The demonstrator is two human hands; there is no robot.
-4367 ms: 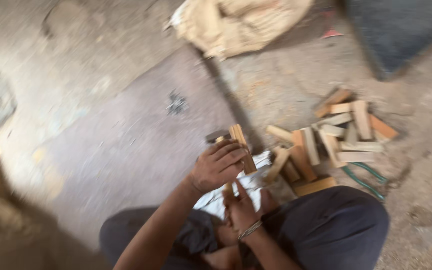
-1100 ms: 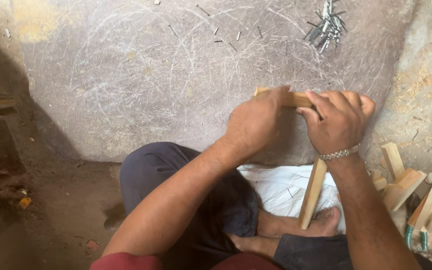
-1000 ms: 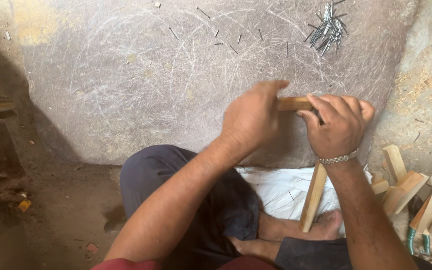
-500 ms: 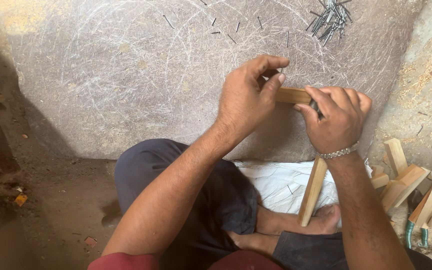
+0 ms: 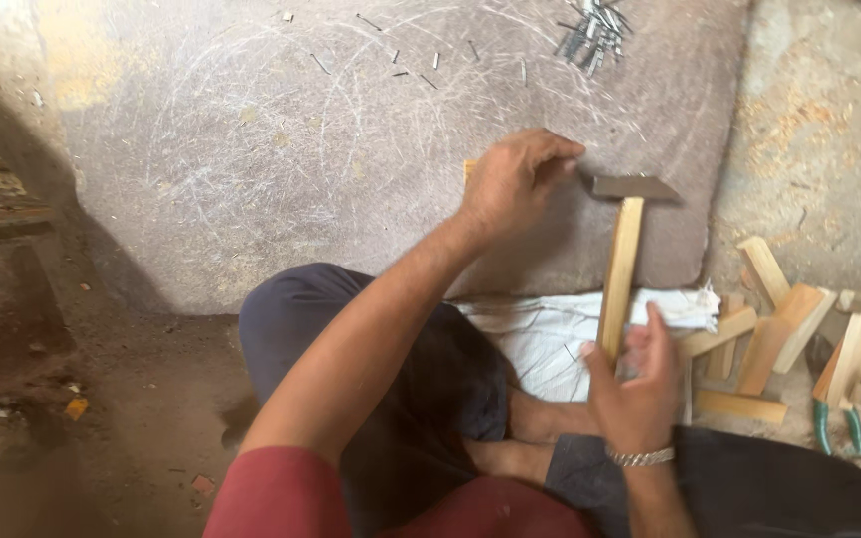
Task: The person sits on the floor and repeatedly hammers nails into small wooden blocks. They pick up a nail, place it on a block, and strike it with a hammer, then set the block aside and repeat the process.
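Observation:
My left hand (image 5: 515, 179) presses down on a small wooden block (image 5: 470, 167) on the scratched stone slab (image 5: 281, 169); only a corner of the block shows beyond my fingers. My right hand (image 5: 635, 384) grips the lower end of a hammer's wooden handle (image 5: 618, 274). The hammer's dark metal head (image 5: 635, 187) hovers just right of my left fingertips. My legs are crossed below, with a white sack (image 5: 550, 334) under them.
A heap of nails (image 5: 590, 30) lies at the slab's top edge, with loose nails (image 5: 411, 60) scattered nearby. Several cut wooden pieces (image 5: 799, 329) are piled at the right, beside green-handled pliers (image 5: 834, 428). Dark dirt floor lies to the left.
My right hand has left the block and now holds the hammer by its handle, head raised beside the left hand. My left hand stays on the block.

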